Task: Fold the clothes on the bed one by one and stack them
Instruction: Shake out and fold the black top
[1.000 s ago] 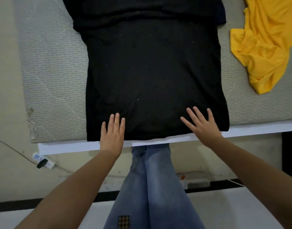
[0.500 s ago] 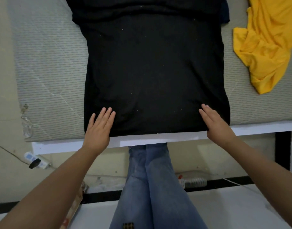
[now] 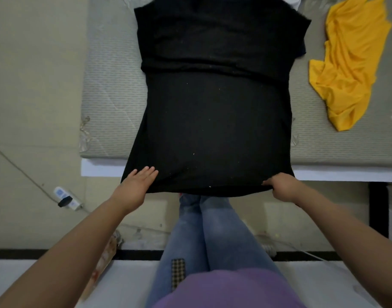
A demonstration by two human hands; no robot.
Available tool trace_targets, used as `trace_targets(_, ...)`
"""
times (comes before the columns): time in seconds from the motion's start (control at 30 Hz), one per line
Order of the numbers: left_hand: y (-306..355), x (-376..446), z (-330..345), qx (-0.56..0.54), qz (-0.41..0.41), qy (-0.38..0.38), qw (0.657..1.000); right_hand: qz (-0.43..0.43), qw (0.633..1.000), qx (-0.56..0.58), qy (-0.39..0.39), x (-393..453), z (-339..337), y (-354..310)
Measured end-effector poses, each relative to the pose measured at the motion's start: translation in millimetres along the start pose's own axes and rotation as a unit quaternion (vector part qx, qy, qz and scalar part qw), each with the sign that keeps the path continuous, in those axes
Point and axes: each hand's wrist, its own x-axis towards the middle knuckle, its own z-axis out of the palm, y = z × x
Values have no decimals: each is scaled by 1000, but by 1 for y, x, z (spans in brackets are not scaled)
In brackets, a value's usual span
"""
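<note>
A black garment (image 3: 212,121) lies spread flat on the bed (image 3: 110,96), its upper part folded into a band across the top. Its bottom hem hangs out past the bed's near edge, stretched between my hands. My left hand (image 3: 135,185) holds the hem's left corner, fingers straight on top and thumb hidden under the cloth. My right hand (image 3: 284,187) grips the right corner with curled fingers. A crumpled yellow garment (image 3: 350,63) lies on the mattress to the right.
The white bed frame edge (image 3: 101,170) runs in front of the grey mattress. A power strip (image 3: 65,197) with a cable lies on the floor at the left. My legs in blue jeans (image 3: 208,230) stand against the bed below the hem.
Both hands slid outward to the hem's corners and took hold of it. The hem has been drawn toward me, past the bed's edge. The view pulled back.
</note>
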Motion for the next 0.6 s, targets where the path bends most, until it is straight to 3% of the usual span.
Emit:
trace_targets(0.13, 4, -34, 18, -28, 8, -70, 997, 15, 998, 38, -53, -20, -2, -8)
trace_targets(0.23, 5, -49, 17, -23, 6, -101, 995, 20, 998, 40, -42, -26, -8, -13)
trace_targets(0.43, 9, -25, -39, -9, -48, 66, 997, 62, 982, 19, 177, -25, -47, -15)
trace_targets(0.6, 9, 16, -93, -92, -105, 223, 965, 92, 940, 63, 323, -21, -85, 2)
